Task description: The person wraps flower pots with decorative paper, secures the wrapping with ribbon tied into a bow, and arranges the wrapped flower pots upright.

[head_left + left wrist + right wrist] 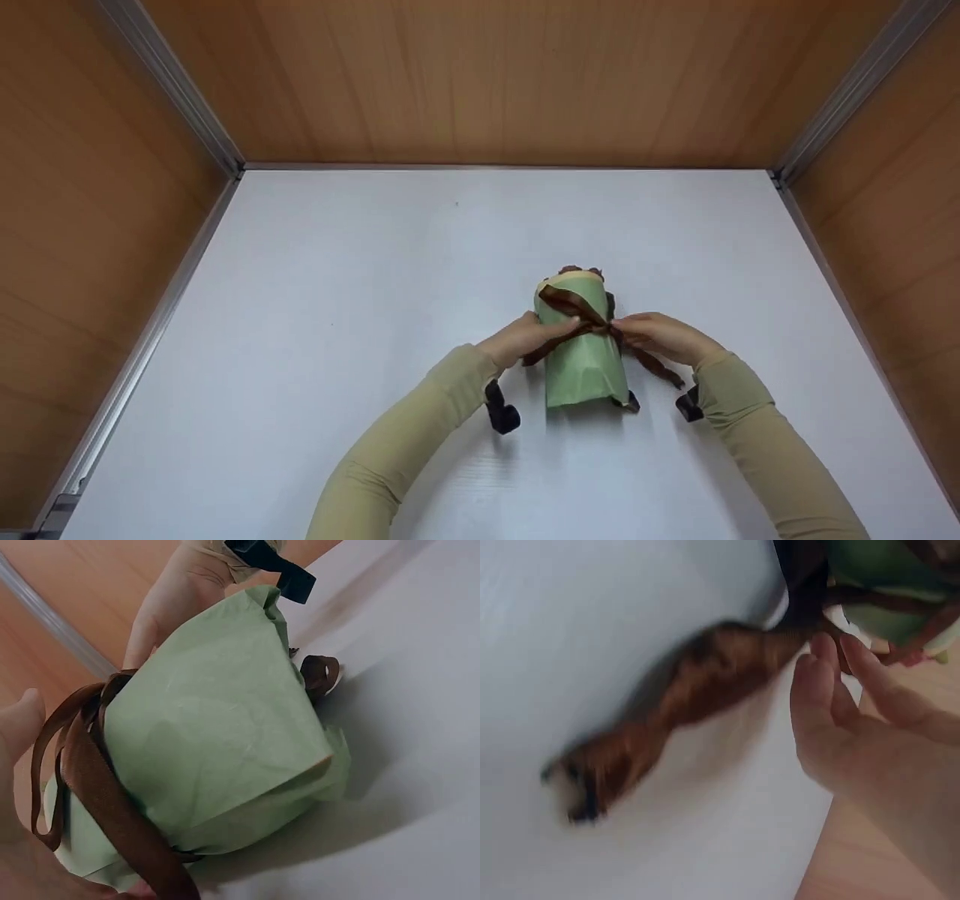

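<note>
A bouquet wrapped in green paper [581, 375] lies on the white table, its brown, bumpy top pointing away from me. Round its middle runs a brown ribbon [568, 301] with a knot and loops. My left hand [519, 339] holds the bouquet's left side, thumb across the front near the knot; the fingers are mostly hidden under the paper. On the other side, my right hand [664, 335] pinches the ribbon beside the knot. A crumpled ribbon tail [720, 675] trails from those fingertips in the right wrist view. Pinkish-red petals [913, 658] peek out past the paper there.
The white table [337, 262] is bounded by wood-grain panels [495, 82] at the back and both sides, with metal rails at the corners. Dark straps [504, 417] hang near both wrists. A curled ribbon end [320, 675] shows beyond the paper in the left wrist view.
</note>
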`<state>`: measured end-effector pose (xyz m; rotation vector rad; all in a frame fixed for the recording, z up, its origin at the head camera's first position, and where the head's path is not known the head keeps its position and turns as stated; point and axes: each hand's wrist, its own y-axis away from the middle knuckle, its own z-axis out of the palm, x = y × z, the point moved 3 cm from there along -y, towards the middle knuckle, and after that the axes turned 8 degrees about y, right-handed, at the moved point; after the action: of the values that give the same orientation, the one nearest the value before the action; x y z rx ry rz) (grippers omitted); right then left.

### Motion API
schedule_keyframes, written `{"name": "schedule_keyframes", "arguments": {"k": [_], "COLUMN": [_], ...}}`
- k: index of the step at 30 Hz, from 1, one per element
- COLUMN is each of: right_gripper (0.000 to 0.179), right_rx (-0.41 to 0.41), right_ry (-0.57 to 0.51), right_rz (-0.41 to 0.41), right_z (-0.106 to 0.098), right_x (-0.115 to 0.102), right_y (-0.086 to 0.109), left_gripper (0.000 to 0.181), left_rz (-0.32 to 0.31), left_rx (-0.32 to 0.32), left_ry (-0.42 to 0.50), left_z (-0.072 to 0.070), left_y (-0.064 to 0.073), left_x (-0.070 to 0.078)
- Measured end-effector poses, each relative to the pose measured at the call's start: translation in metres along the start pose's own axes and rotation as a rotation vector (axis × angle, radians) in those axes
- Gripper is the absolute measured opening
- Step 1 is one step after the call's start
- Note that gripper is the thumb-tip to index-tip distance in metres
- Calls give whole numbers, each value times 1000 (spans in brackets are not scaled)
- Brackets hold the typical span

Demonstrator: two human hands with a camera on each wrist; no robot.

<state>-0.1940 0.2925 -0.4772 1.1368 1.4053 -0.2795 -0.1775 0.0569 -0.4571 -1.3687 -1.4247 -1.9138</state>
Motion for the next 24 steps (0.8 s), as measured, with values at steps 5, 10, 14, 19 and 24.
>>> {"name": "schedule_keyframes", "arguments": {"k": [5,10,14,19,24], "right_gripper": [42,47,37,40,48], "right_rx": [-94,-100,-127,-145,-160], "right_ry": [-73,-95,-116,-132,-146], "right_rz": [-17,1,9,22,26], "right_z": [14,18,21,22,24], "right_x": [-1,-3,-2,0,-1], "right_y": [-7,-11,-13,-14,-15], "left_gripper": [69,68,71,78,76], "left_rz": [-4,-37,-6,-2,-5], "left_rx": [-26,-41,-57,-17,0], "left_ry": [-10,-33,-43,-49,-43], "left_z": [2,2,4,5,5], "left_y": [-3,-3,-3,-1,-1], "left_x": [-7,-13,-16,-20,-21]}}
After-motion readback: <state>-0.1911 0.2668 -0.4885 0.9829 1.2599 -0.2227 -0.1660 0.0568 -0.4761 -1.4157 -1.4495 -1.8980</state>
